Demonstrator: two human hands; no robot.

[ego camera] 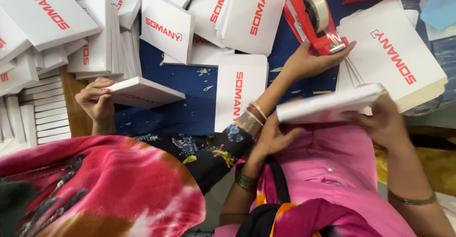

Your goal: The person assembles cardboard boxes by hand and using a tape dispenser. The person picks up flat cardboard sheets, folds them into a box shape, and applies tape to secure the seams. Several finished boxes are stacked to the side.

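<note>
I grip a flat white box (327, 106) over my lap, my left hand (273, 137) and right hand (382, 120) closed on its ends, while a co-worker's hand (308, 61) reaches the red tape dispenser (311, 16) on the blue worktop (190, 87).

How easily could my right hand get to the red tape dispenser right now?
Probably not just now. Your right hand and left hand both grip the white box, and a co-worker's hand rests on the red tape dispenser.
</note>
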